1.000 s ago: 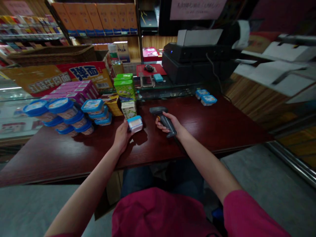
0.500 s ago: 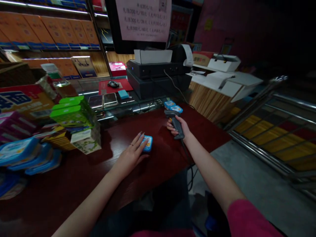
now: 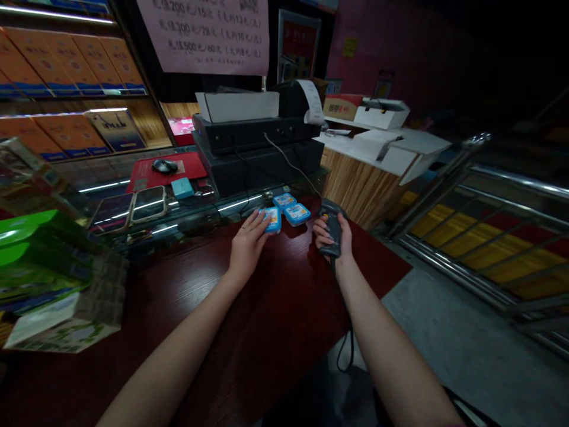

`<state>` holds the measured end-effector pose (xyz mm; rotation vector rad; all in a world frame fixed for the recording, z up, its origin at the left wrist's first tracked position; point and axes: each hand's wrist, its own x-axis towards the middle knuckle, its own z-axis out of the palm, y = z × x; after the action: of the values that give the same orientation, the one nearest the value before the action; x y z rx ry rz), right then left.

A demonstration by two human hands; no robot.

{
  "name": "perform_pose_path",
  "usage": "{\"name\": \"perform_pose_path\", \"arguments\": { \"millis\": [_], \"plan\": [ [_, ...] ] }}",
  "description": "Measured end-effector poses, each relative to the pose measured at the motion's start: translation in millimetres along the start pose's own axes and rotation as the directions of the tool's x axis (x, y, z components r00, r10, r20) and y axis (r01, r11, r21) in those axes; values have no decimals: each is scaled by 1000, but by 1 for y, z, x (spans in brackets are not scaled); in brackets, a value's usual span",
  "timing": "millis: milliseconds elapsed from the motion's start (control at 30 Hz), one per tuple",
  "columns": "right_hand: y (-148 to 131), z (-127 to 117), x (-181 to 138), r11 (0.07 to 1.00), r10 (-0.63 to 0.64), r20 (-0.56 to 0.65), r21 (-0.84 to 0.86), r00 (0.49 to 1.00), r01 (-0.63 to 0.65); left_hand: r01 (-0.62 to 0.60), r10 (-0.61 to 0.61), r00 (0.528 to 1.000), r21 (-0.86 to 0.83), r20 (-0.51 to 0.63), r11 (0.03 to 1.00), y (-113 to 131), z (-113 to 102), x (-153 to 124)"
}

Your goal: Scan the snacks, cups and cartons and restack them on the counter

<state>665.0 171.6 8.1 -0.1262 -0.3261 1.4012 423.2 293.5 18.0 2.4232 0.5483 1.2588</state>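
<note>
My left hand (image 3: 249,236) grips the left end of a small blue-and-white pack (image 3: 272,220), fingers over its top and thumb along the near side. That pack is close beside two similar blue packs, one behind (image 3: 284,200) and one to its right (image 3: 297,213), on the dark red tabletop (image 3: 267,308). My right hand (image 3: 340,240) is wrapped round the handle of a black barcode scanner (image 3: 336,218), held to the right of the packs. The scanner's cable runs down past my wrist and off the table edge.
Green boxes (image 3: 44,255) and a pale carton (image 3: 71,317) stand at the left. Two phones (image 3: 149,203), a mouse (image 3: 164,166) and a light-blue box (image 3: 182,188) lie on the glass counter. Behind is the cash register base (image 3: 267,163); a metal railing (image 3: 498,172) is at right.
My left hand has slid the pack forward over the tabletop to the other two packs. The scanner has turned in my right hand and moved closer to upright. The view has swung right.
</note>
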Motion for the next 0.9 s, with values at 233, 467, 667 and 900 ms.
{"name": "perform_pose_path", "arguments": {
  "millis": [233,467,667,900],
  "plan": [
    [1,-4,5,999,10,-3,41,1000,-10,68,-79,996,200,47,977,5,65,93],
    [3,-5,7,998,11,-1,66,1000,-11,91,-138,987,426,81,900,2,86,104],
    [3,-2,6,999,18,-8,44,1000,-18,136,-165,986,393,38,909,4,98,106],
    [8,-1,6,1000,20,-3,9,1000,-20,52,-104,984,326,143,944,-6,90,107]
  ]
}}
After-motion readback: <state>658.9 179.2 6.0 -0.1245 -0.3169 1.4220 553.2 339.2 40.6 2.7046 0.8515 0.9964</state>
